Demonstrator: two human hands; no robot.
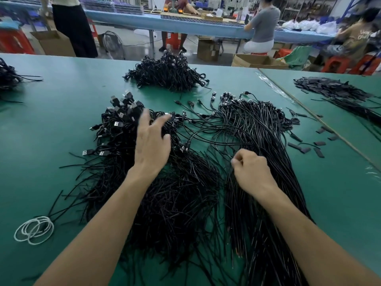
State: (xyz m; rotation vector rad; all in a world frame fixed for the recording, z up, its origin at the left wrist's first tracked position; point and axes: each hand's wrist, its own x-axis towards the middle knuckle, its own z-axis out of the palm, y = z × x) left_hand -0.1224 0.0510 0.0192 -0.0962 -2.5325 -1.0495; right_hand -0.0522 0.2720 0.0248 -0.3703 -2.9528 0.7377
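No text can be read across the workshop; the white lettering on a brown shirt at far right is too blurred to make out.

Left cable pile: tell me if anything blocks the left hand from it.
Nothing visible does. The left hand, fingers spread, is directly over the left cable pile. The right hand pinches the right cable bundle, off to the side.
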